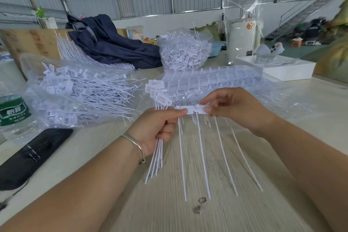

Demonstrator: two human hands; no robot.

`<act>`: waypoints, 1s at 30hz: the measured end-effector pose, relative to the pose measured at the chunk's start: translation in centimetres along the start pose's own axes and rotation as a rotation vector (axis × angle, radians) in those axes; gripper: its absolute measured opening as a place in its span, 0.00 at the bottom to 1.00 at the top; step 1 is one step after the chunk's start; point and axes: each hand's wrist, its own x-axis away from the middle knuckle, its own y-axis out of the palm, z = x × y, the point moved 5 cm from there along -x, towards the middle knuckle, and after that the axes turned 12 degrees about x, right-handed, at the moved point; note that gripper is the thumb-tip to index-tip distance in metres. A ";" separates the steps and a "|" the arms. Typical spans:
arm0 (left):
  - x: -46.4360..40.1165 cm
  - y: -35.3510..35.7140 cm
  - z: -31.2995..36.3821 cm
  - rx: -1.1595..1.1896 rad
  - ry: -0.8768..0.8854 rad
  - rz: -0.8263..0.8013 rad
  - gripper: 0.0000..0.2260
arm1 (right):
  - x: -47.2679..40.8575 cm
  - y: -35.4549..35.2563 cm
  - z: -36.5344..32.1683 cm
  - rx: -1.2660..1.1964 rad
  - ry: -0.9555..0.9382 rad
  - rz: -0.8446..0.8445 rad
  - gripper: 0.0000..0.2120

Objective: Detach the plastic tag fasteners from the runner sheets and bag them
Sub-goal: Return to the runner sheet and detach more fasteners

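A white runner strip (195, 109) hangs between both hands above the table, with several long thin fastener tails (202, 154) trailing down from it. My left hand (156, 130) pinches the strip's left end and also grips a bundle of detached fasteners (158, 98) whose flat heads stick up above the fist and whose tails poke out below. My right hand (235, 108) pinches the strip's right end. A clear bag of loose fasteners (79, 94) lies at left. A stack of runner sheets (211, 79) lies just beyond my hands.
A black phone (32, 154) and a green-labelled water bottle (13, 111) sit at left. A dark blue garment (111, 41), another full bag of fasteners (184, 51) and a white tray (282, 69) stand farther back. Two small rings (199, 204) lie on the table near me.
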 end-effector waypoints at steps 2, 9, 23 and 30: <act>0.1 0.0 0.1 0.019 0.001 -0.025 0.10 | 0.0 0.0 0.6 -0.057 0.055 -0.029 0.05; 0.9 0.7 0.4 0.082 -0.051 -0.195 0.12 | 0.2 0.2 0.2 -0.252 0.116 -0.146 0.12; 1.9 3.4 -0.8 0.195 -0.170 -0.525 0.13 | 1.0 2.7 -1.9 -0.466 0.040 -0.285 0.29; 1.3 2.1 -0.2 0.145 -0.085 -0.225 0.05 | 0.4 0.3 -1.2 -0.211 0.058 -0.023 0.16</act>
